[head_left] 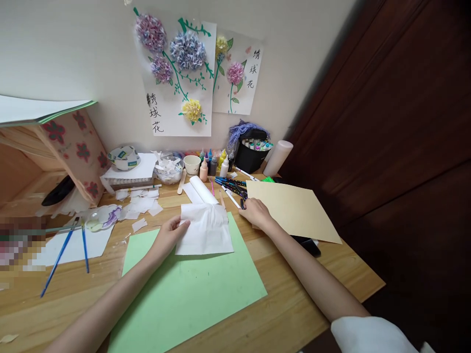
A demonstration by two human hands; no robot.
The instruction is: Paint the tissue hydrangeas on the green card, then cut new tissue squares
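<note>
Three characters, 绣球花 (hydrangea, in English), run down each of two posters on the wall point(73, 59): at the lower left of the left poster point(176, 121) and the upper right of the right poster point(245, 100). The roll of tape point(128, 159) near the worktop's back edge has print too small to read.

The left hand point(171, 233) pinches a white sheet point(206, 233) by its left edge, thumb on top and fingers underneath. This crinkled sheet lies over the far edge of the green sheet point(198, 304), which reaches toward the front edge of the worktop point(362, 274). The right hand point(255, 213) is curled down beside the left edge of the tan sheet point(294, 208), fingertips at a black loop point(242, 204); whether it grips the loop, I cannot tell. The tan sheet lies toward the worktop's right edge.

Counted: four paper flower heads on the left poster; one paper roll point(200, 189) just beyond the white sheet; one cup point(192, 165) and one black pen case point(248, 158) near the back edge, with one upright white roll point(278, 159) right of the case. Two blue brushes point(85, 247) slant over the worktop's left part.
</note>
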